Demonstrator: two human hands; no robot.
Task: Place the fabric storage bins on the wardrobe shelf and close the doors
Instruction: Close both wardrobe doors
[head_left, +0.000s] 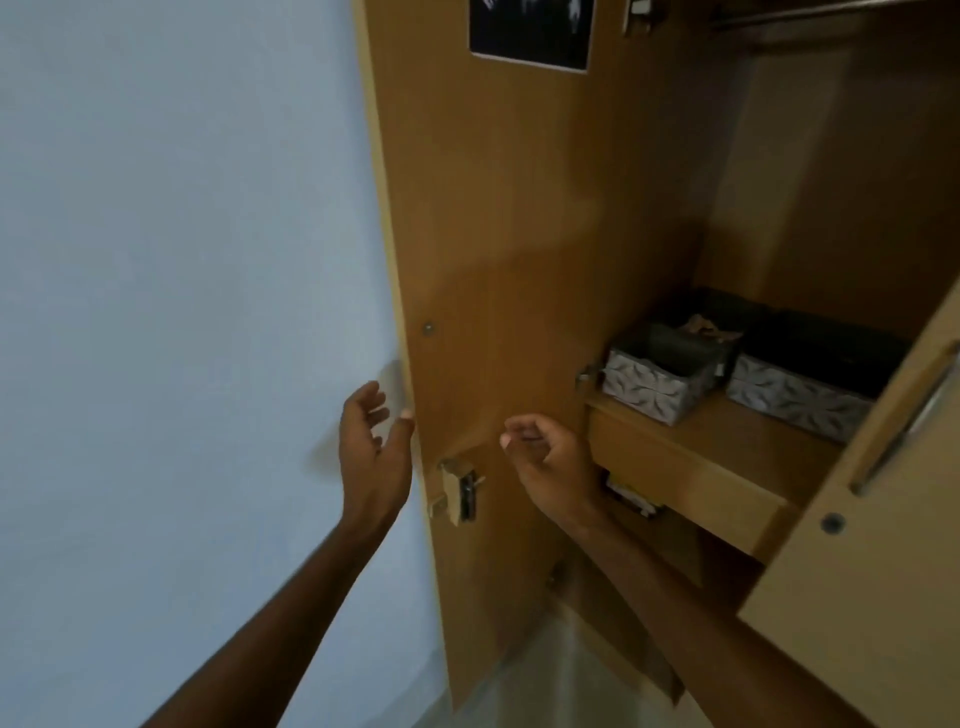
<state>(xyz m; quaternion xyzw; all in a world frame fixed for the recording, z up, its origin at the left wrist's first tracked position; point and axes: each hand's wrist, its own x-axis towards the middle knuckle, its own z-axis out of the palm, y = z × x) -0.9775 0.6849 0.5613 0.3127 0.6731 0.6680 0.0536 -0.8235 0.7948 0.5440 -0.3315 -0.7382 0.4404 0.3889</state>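
Observation:
Two grey patterned fabric bins stand side by side on the wardrobe shelf (696, 441): the left bin (657, 387) and the right bin (800, 400). The left wardrobe door (509, 234) is swung wide open, its inner face towards me. My left hand (371, 441) is at the door's outer edge, fingers spread, thumb against the edge. My right hand (545, 457) hovers in front of the door's inner face, fingers loosely curled, holding nothing. The right door (872, 519) stands open too.
A pale blue wall (182, 312) lies behind the left door. A lock fitting (460, 491) sticks out of the door just below my hands. A dark picture (532, 31) is stuck high on the door. The right door carries a long metal handle (906, 421).

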